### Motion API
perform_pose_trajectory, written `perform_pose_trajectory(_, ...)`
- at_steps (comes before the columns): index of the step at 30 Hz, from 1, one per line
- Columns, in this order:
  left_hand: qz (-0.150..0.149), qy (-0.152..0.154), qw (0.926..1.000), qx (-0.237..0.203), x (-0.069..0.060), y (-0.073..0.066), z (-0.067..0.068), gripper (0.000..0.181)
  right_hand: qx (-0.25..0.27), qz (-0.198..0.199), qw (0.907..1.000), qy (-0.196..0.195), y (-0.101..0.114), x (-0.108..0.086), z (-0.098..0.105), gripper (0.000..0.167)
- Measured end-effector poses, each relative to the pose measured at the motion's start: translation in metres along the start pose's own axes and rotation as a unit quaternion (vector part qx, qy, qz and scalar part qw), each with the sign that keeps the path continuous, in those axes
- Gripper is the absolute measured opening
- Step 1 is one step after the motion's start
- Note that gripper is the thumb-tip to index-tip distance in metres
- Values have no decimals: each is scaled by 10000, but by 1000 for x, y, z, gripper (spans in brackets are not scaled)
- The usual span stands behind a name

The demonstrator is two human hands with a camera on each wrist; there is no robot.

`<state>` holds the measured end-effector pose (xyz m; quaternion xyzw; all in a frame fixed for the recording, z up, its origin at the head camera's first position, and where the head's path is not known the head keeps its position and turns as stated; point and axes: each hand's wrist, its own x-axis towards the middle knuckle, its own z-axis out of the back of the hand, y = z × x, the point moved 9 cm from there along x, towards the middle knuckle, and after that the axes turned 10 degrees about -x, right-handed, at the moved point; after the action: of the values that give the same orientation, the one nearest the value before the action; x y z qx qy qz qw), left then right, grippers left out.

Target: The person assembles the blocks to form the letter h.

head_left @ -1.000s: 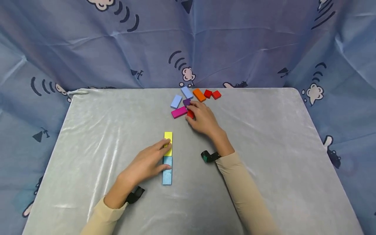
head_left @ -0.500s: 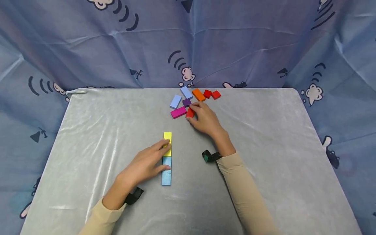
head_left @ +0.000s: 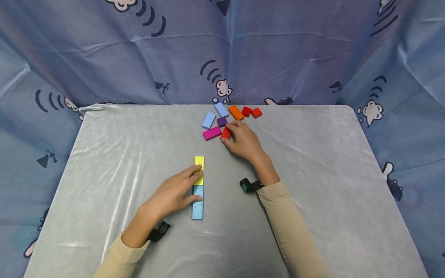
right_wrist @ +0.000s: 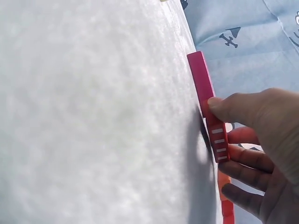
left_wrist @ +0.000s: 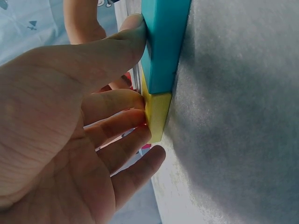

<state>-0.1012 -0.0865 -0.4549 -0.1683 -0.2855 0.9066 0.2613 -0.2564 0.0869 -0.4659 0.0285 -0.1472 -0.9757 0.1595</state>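
A yellow block (head_left: 199, 160) and a light blue block (head_left: 197, 212) lie end to end in a line on the cloth. My left hand (head_left: 174, 193) rests along them, fingertips touching the yellow block and thumb on the blue one; the left wrist view shows this hand (left_wrist: 88, 121) with loosely bent fingers. Farther back, my right hand (head_left: 245, 143) pinches a red block (head_left: 226, 133) between thumb and fingers, beside a magenta block (head_left: 212, 133) and a purple block (head_left: 221, 121). In the right wrist view, white stripes mark the side of the red block (right_wrist: 217, 135).
Behind the right hand lie two pale blue blocks (head_left: 208, 120), an orange block (head_left: 236, 112) and two small red blocks (head_left: 256, 112), near the far edge of the cloth-covered table (head_left: 313, 154). A patterned blue curtain (head_left: 278, 58) hangs behind.
My right hand has shifted slightly to the right, showing more of the red and purple blocks. My left hand stays in the same place on the yellow and blue blocks.
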Motion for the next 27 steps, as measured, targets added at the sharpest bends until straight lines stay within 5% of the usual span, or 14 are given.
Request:
perform_pose_trajectory(13, 15, 22, 10000, -15, 0, 0, 0, 77, 338, 659, 9966, -355, 27, -5, 17, 55)
perform_pose_trajectory(27, -119, -23, 9999, 76, 2, -1, 1, 77, 891, 1567, 9814, 664, 84, 0, -14, 54)
